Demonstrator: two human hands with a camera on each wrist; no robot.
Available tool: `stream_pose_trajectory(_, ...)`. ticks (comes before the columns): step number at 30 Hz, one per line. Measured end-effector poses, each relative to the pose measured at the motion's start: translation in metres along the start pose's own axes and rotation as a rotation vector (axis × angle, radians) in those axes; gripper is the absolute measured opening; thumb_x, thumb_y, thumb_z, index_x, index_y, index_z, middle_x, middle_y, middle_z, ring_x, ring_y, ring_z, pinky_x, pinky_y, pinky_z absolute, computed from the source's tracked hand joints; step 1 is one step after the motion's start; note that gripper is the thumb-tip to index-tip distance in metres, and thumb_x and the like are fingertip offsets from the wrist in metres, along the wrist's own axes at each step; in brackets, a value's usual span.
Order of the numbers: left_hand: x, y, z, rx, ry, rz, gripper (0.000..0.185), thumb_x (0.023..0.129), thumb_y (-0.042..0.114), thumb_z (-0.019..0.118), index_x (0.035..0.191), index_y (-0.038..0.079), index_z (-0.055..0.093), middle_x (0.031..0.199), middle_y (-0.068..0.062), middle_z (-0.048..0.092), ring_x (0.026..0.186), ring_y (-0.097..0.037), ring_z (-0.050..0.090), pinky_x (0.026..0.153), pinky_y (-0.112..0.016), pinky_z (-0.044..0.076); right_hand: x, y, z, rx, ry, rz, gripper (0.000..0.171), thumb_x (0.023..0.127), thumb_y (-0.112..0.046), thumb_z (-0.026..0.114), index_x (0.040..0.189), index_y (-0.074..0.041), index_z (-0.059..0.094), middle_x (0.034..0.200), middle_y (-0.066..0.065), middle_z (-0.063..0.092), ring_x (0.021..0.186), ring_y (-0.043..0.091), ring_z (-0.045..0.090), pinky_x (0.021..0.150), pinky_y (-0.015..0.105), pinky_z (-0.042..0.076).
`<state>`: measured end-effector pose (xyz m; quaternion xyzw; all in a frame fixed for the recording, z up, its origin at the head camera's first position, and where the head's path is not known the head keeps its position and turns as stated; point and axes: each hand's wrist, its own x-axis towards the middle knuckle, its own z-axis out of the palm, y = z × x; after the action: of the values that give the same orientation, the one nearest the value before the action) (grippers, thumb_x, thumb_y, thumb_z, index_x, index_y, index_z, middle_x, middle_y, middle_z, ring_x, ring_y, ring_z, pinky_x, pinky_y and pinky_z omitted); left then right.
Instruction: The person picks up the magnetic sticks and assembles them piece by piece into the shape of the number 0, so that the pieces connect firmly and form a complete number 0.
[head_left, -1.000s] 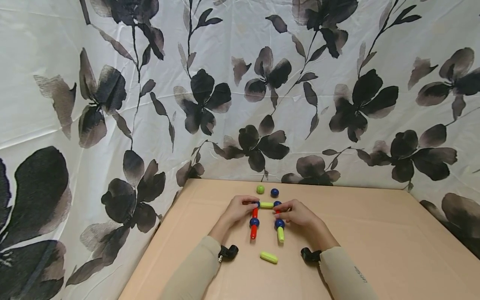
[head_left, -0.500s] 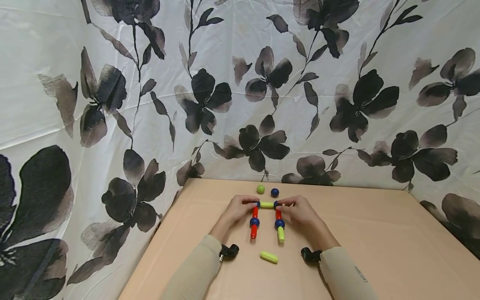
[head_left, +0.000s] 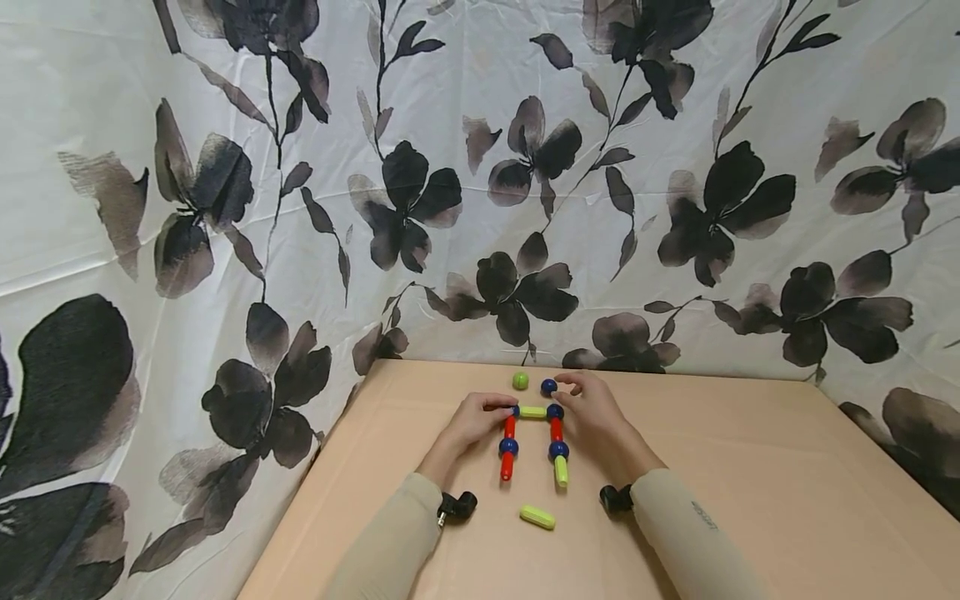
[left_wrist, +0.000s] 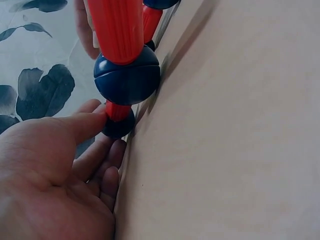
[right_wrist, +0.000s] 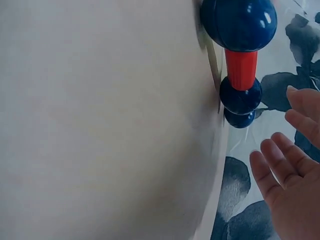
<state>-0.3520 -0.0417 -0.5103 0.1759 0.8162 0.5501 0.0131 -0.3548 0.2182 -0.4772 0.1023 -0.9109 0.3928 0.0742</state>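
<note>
A U-shaped build of rods and balls lies on the table. Its far bar is a yellow-green rod (head_left: 533, 412) between two blue balls. The left side has two red rods (left_wrist: 118, 30) joined by a blue ball (left_wrist: 127, 80); the right side has a red rod (head_left: 557, 430), a blue ball (head_left: 558, 449) and a yellow-green rod (head_left: 561, 472). My left hand (head_left: 474, 421) pinches the far-left corner ball (left_wrist: 119, 125) between thumb and fingers. Beyond the far-right corner ball (head_left: 555, 412), my right hand (head_left: 596, 410) reaches with parted fingers beside a loose blue ball (head_left: 548, 387).
A green ball (head_left: 520, 381) sits left of the loose blue ball, near the table's back edge. One loose yellow-green rod (head_left: 537, 517) lies nearer, between the wrists. Floral cloth (head_left: 450, 208) hangs behind the cardboard-coloured table (head_left: 750, 483).
My right hand has let go of the far-right corner ball and moved away from me to the loose blue ball. My left hand stays at its corner ball.
</note>
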Motion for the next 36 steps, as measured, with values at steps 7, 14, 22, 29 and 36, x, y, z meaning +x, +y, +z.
stream_pose_trajectory(7, 0.001, 0.000, 0.001, 0.000, 0.002, -0.011, 0.024, 0.100, 0.013, 0.069, 0.122, 0.010, 0.078, 0.120, -0.003, 0.076, 0.112, -0.018, 0.064, 0.100, -0.034, 0.053, 0.011, -0.009, 0.001, -0.053, -0.031, -0.041, 0.048, 0.100, -0.028, 0.071, 0.143, -0.009, 0.062, 0.145, 0.017, 0.057, 0.128, 0.040, 0.056, 0.102, 0.055, 0.053)
stream_pose_trajectory(14, 0.001, 0.000, 0.001, -0.033, 0.008, 0.011, 0.023, 0.099, 0.010, 0.070, 0.121, 0.006, 0.077, 0.121, -0.009, 0.076, 0.111, -0.023, 0.065, 0.096, -0.036, 0.054, 0.019, -0.012, 0.003, -0.062, -0.077, 0.000, 0.048, 0.101, -0.024, 0.068, 0.145, -0.008, 0.060, 0.150, 0.019, 0.053, 0.133, 0.043, 0.052, 0.106, 0.059, 0.049)
stream_pose_trajectory(22, 0.001, 0.001, 0.001, -0.013, 0.001, 0.000, 0.024, 0.100, 0.010, 0.069, 0.122, 0.007, 0.077, 0.121, -0.006, 0.076, 0.110, -0.020, 0.064, 0.095, -0.034, 0.055, 0.025, -0.006, 0.008, -0.090, -0.229, -0.044, 0.054, 0.106, -0.020, 0.059, 0.156, -0.004, 0.045, 0.161, 0.023, 0.042, 0.148, 0.048, 0.040, 0.118, 0.065, 0.034)
stream_pose_trajectory(29, 0.000, 0.001, 0.001, 0.001, -0.002, -0.013, 0.023, 0.101, 0.011, 0.068, 0.121, 0.011, 0.078, 0.120, -0.002, 0.077, 0.113, -0.018, 0.065, 0.102, -0.037, 0.053, 0.025, -0.004, 0.014, -0.141, -0.242, -0.063, 0.045, 0.107, -0.015, 0.058, 0.149, -0.001, 0.054, 0.149, 0.024, 0.056, 0.137, 0.042, 0.053, 0.115, 0.060, 0.041)
stream_pose_trajectory(36, -0.001, 0.003, 0.000, -0.010, 0.008, -0.015, 0.023, 0.100, 0.011, 0.069, 0.121, 0.009, 0.078, 0.120, -0.005, 0.077, 0.113, -0.021, 0.065, 0.101, -0.038, 0.053, 0.024, -0.008, 0.016, -0.182, -0.124, -0.017, 0.029, 0.104, -0.013, 0.063, 0.131, -0.003, 0.068, 0.122, 0.016, 0.069, 0.103, 0.030, 0.062, 0.101, 0.051, 0.053)
